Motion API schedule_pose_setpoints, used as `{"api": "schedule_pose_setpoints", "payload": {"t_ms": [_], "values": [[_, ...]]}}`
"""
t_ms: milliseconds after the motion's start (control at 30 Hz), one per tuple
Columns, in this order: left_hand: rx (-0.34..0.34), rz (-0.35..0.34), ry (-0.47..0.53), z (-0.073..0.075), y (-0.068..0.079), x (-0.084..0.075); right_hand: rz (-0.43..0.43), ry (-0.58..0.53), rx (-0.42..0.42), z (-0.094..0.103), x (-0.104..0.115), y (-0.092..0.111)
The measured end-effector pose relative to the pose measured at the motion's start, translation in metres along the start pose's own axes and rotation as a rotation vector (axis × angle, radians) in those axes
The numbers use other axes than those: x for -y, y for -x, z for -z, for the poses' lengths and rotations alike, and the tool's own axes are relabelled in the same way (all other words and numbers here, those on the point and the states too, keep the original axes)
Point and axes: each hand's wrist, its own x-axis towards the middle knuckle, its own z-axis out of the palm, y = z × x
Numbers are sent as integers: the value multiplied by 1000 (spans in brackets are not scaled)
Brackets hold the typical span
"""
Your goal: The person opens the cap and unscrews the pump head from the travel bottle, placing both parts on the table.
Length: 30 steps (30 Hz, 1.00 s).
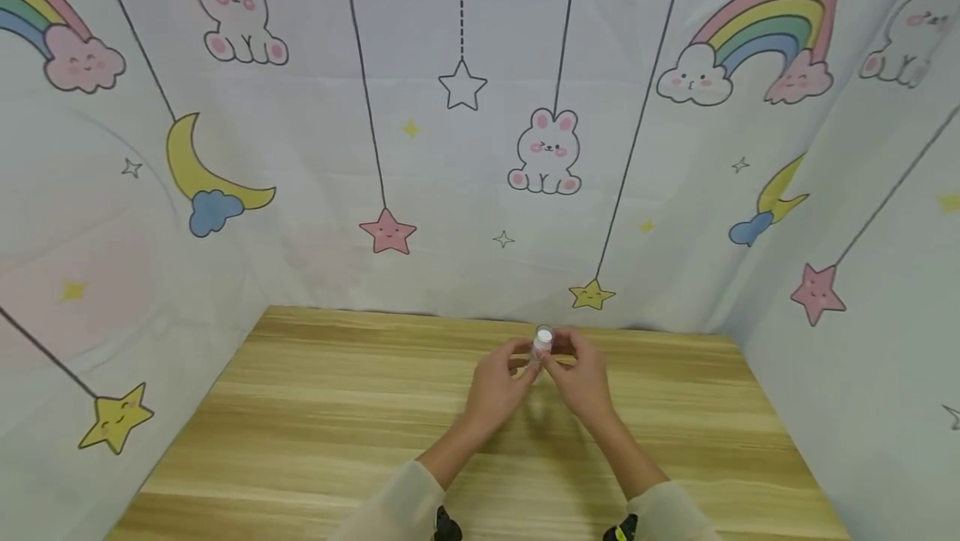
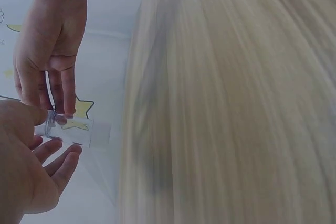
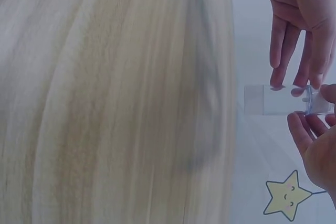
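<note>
A small clear cylindrical bottle (image 1: 543, 339), whitish at its top, is held upright between both hands above the far part of the table. From the left side my left hand (image 1: 496, 383) grips it with thumb and curled fingers. Opposite, my right hand (image 1: 587, 381) pinches it, thumb near the upper part. In the left wrist view the see-through bottle (image 2: 84, 136) shows a ring near its top, and the lower body stands free of the fingers. The right wrist view has fingertips of both hands touching the bottle (image 3: 270, 100). Its contents cannot be made out.
A wood-grain table (image 1: 337, 408) lies beneath the hands, with their shadow on it. A pale curtain (image 1: 465, 166) printed with rabbits, stars, moons and rainbows surrounds the table at the back and both sides.
</note>
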Motion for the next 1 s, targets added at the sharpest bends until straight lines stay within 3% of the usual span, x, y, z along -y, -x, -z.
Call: {"api": "schedule_pose_setpoints", "payload": {"t_ms": [1000], "values": [[-15, 30, 25, 6, 20, 21, 21, 32, 41, -22, -7, 17]]}}
